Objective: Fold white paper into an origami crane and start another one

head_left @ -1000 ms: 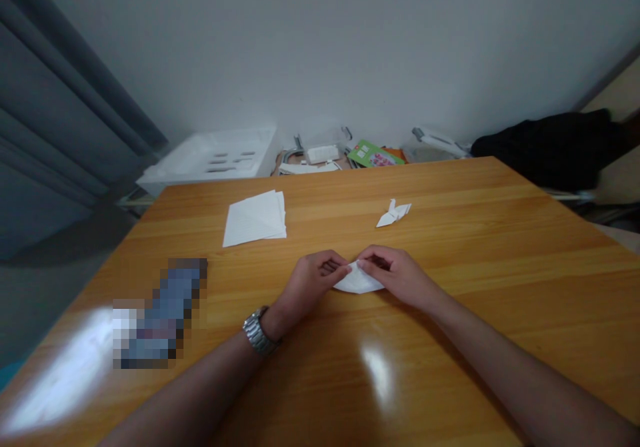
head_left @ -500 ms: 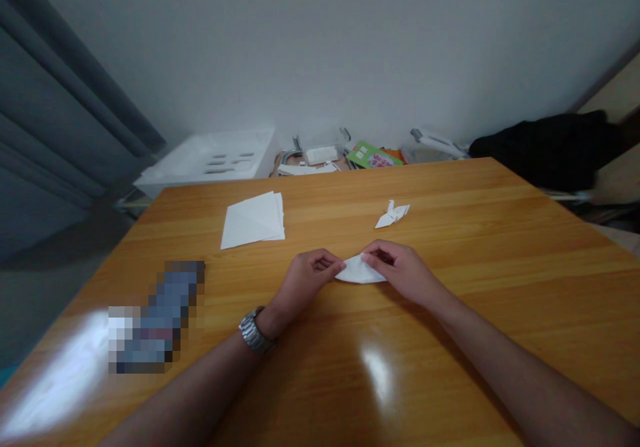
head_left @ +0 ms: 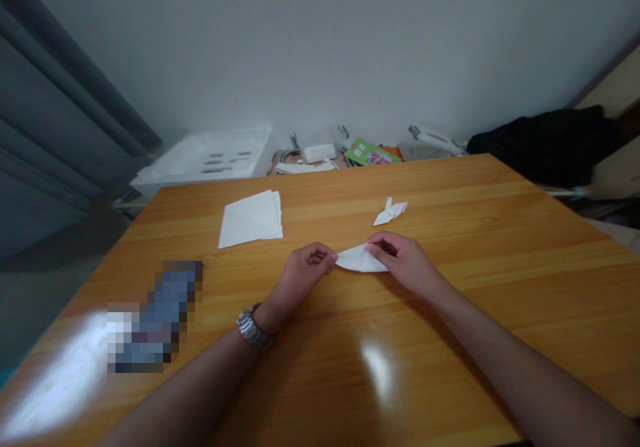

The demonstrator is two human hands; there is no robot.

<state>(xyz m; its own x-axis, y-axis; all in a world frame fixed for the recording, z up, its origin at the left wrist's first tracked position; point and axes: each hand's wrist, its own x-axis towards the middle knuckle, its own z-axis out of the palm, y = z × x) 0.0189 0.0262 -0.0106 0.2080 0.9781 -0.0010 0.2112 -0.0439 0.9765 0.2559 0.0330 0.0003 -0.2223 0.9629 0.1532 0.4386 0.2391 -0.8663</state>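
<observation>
A small folded white paper piece lies low over the wooden table, held between both hands. My left hand, with a metal watch on its wrist, pinches the paper's left tip. My right hand has its fingers closed on the paper's right part. A finished white folded paper figure rests on the table just beyond my right hand. A stack of white paper sheets lies farther left.
A blurred-out object lies on the table's left side. Behind the table stand a white tray, cables and tools, a green booklet and a black cloth at the right. A grey curtain hangs at the left.
Both hands have moved slightly away from me and apart, drawing the folded paper out longer and flatter between them.
</observation>
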